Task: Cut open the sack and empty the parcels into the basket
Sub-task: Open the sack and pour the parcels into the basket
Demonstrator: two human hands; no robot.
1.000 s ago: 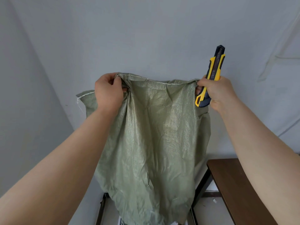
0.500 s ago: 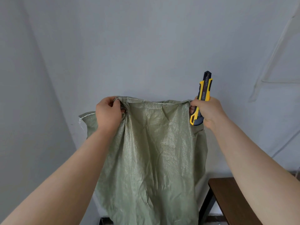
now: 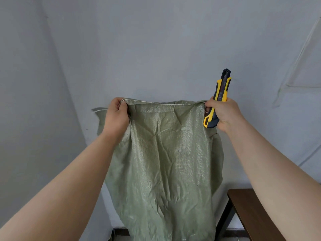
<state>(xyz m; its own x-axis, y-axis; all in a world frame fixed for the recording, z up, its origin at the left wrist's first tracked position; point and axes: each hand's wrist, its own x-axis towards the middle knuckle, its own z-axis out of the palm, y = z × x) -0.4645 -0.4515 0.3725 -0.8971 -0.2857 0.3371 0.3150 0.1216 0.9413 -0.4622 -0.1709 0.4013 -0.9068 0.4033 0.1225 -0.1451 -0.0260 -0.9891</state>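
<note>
Holding the limp woven sack (image 3: 165, 171) aloft, left hand (image 3: 116, 115) clenched on its stitched edge, right hand (image 3: 224, 113) clenched on the far corner plus a utility knife (image 3: 223, 87), the person should shake firmly, knife outward.

A table (image 3: 250, 213) with a dark brown wooden top stood at the lower right, close to the grey wall (image 3: 156, 49). Only one corner part of the top showed, because the person's right forearm (image 3: 278, 171) covered the rest. Under this corner a black leg (image 3: 223, 223) went down, slanted, towards the pale floor (image 3: 232, 238).
</note>
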